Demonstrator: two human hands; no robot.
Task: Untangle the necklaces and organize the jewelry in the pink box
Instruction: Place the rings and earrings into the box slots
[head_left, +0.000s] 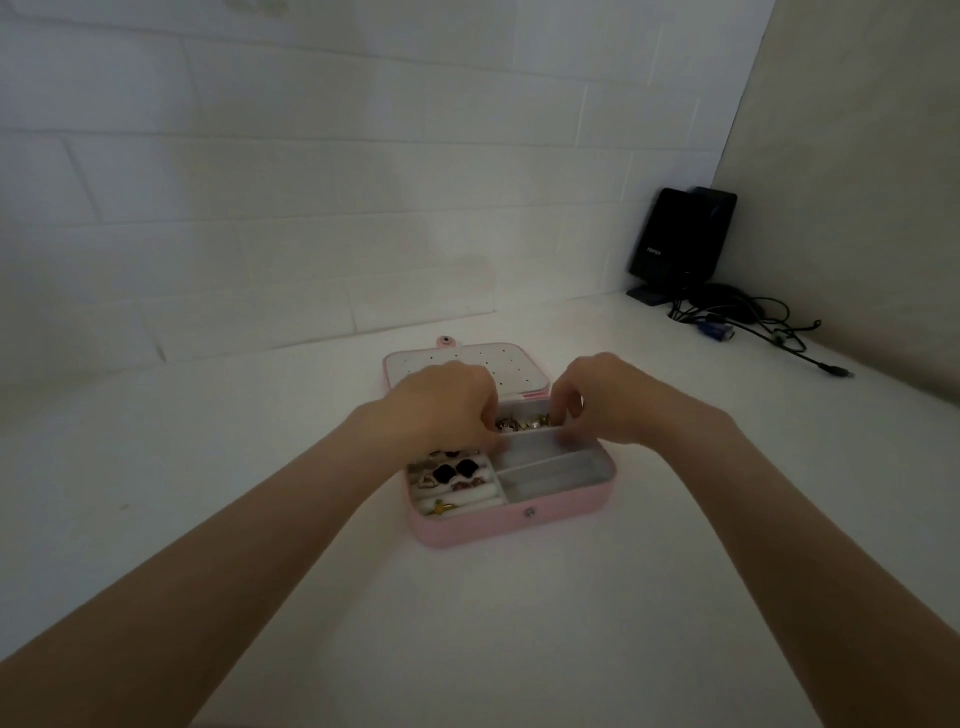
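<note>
The pink box (498, 522) lay open on the white bench (208, 493), directly under both hands. Its far right compartment held a small heap of tangled gold necklaces (522, 423), and this heap sat between the two hands. The left hand (441, 405) had its fingers curled down at the left end of the heap, and the right hand (592, 400) had its fingers curled down at the right end. The fingertips reached into the jewelry, but whether they really pinched a chain I could not tell, because the picture was dim and the pieces small. Nearer than the hands, two grey compartments (550, 470) showed only their lining. Under the left wrist, the ring rolls (452, 480) carried several rings and dark pieces. Beyond the hands the lid (519, 364) lay flat, its white panel dotted with holes. Far off to the right of the right hand, a black speaker (675, 244) stood in the corner with loose cables (753, 322) beside it.
</note>
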